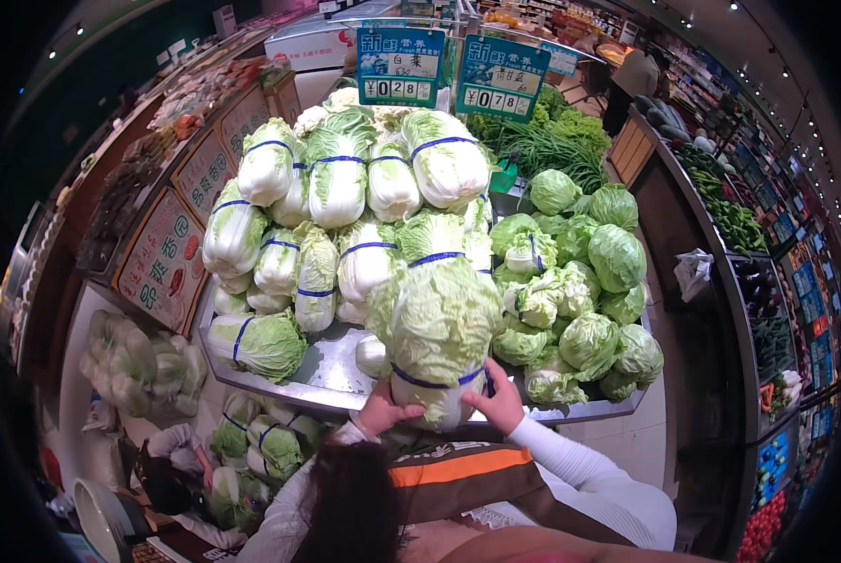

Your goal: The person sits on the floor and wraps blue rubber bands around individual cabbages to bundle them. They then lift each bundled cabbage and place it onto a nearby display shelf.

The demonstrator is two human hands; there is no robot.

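Between my two hands a large napa cabbage (444,319) with a blue band round its lower part stands upright over the front edge of the display. My left hand (383,411) grips its white base from the left, and my right hand (497,399) closes on it from the right. Behind it, several banded napa cabbages (338,188) are piled on a metal display tray (331,364). One napa cabbage (256,347) lies on its side at the tray's left front. Round green cabbages (589,340) are heaped to the right.
Two blue price signs (399,66) stand behind the pile. At lower left a person (172,460) handles more banded cabbages (261,446) near a clear bag of cabbages (144,366). A vegetable shelf (721,197) runs along the right, and leafy greens (561,141) lie at the back.
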